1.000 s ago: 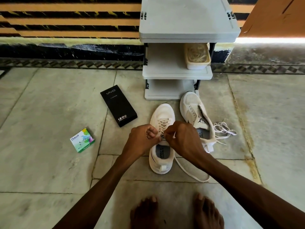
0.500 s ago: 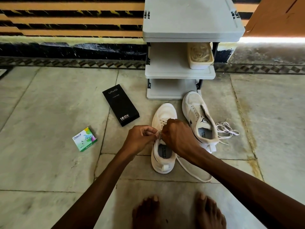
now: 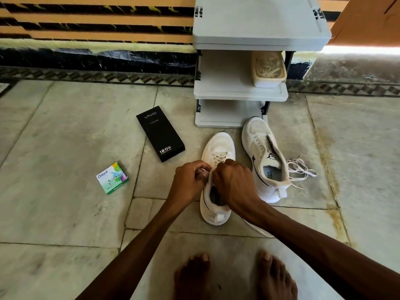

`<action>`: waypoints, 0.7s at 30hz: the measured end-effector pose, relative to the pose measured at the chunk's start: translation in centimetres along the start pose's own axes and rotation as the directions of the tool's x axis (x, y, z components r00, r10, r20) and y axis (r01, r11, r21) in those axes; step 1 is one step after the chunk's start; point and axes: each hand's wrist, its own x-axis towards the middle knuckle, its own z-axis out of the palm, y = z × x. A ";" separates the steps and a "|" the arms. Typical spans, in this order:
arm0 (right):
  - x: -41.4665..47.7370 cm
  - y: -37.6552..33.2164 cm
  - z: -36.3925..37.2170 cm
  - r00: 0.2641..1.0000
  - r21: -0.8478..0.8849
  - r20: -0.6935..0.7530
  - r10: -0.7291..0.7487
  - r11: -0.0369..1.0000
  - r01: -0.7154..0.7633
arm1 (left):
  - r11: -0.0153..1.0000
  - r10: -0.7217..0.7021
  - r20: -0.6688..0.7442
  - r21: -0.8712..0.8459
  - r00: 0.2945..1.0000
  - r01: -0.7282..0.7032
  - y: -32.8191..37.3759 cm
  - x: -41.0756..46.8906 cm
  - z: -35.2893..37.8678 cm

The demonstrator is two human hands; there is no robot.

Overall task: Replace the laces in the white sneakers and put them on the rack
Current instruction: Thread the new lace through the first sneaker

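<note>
Both hands are bunched over the near sneaker, so its tongue and upper eyelets are out of sight, and the lace shows only its lower crossings. The left hand pinches a sliver of that lace, most of it buried in the fingers. The right hand is knuckles up with fingers curled under, and what they grip can't be seen. At twelve o'clock, the rack has its top shelf clipped by the upper edge. The tub on the middle shelf holds a pale tangle, too blurry to name. At six o'clock, two bare feet are cut off at the bottom edge. At ten o'clock, the fine print on the black box is unreadable.
</note>
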 end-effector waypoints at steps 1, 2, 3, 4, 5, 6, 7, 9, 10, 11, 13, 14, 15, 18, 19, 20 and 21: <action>0.0 0.0 0.1 1.000 0.005 0.001 0.012 1.000 -0.012 | 0.999 -0.016 0.016 -0.033 1.000 0.017 -0.2 0.1 -0.1; 0.1 0.0 0.3 1.000 0.009 0.009 0.026 1.000 -0.026 | 0.998 -0.034 0.031 -0.052 0.999 0.035 -0.3 0.2 -0.2; 0.1 0.0 0.4 0.999 0.013 0.021 0.041 0.999 -0.042 | 0.997 -0.051 0.042 -0.061 0.998 0.053 -0.4 0.3 -0.1; 0.1 0.0 0.4 0.998 0.022 0.030 0.058 0.998 -0.058 | 0.995 -0.065 0.047 -0.069 0.997 0.068 -0.4 0.4 -0.1; 0.2 0.1 0.4 0.997 0.033 0.035 0.074 0.997 -0.075 | 0.994 -0.076 0.052 -0.079 0.996 0.080 -0.4 0.5 -0.1; 0.2 0.1 0.4 0.996 0.044 0.038 0.085 0.995 -0.087 | 0.992 -0.083 0.063 -0.092 0.995 0.089 -0.3 0.6 -0.1; 0.3 0.2 0.3 0.995 0.047 0.046 0.090 0.995 -0.092 | 0.989 -0.089 0.079 -0.111 0.993 0.098 -0.3 0.7 -0.2; 0.5 0.2 0.0 0.994 0.047 0.055 0.096 0.994 -0.099 | 0.982 -0.100 0.114 -0.149 0.988 0.116 -0.1 0.9 -0.5; 0.6 0.2 -0.1 0.993 0.043 0.061 0.105 0.993 -0.108 | 0.980 -0.102 0.126 -0.158 0.987 0.121 -0.1 1.0 -0.6; 0.8 0.1 -0.2 0.991 0.032 0.064 0.117 0.992 -0.119 | 0.979 -0.101 0.132 -0.161 0.986 0.122 0.0 1.1 -0.7; 1.0 0.1 -0.1 0.988 0.010 0.064 0.137 0.990 -0.138 | 0.979 -0.097 0.133 -0.163 0.986 0.118 -0.1 1.2 -0.7; 1.2 0.3 0.0 0.987 0.007 0.067 0.145 0.989 -0.146 | 0.981 -0.093 0.131 -0.160 0.987 0.113 -0.2 1.2 -0.7; 1.4 0.5 0.1 0.985 0.007 0.075 0.157 0.987 -0.158 | 0.983 -0.086 0.128 -0.151 0.988 0.105 -0.3 1.2 -0.7; 2.1 1.5 0.1 0.974 0.075 0.122 0.190 0.977 -0.200 | 0.991 -0.059 0.131 -0.115 0.990 0.074 -0.5 1.3 -0.7; 2.3 1.9 -0.1 0.972 0.118 0.134 0.192 0.971 -0.208 | 0.991 -0.056 0.139 -0.116 0.989 0.072 -0.5 1.3 -0.8; 2.4 2.1 -0.2 0.972 0.152 0.138 0.191 0.966 -0.211 | 0.991 -0.055 0.149 -0.116 0.987 0.072 -0.6 1.4 -0.8; 2.4 2.3 -0.3 0.973 0.172 0.137 0.185 0.963 -0.207 | 0.992 -0.050 0.152 -0.105 0.987 0.066 -0.5 1.4 -0.8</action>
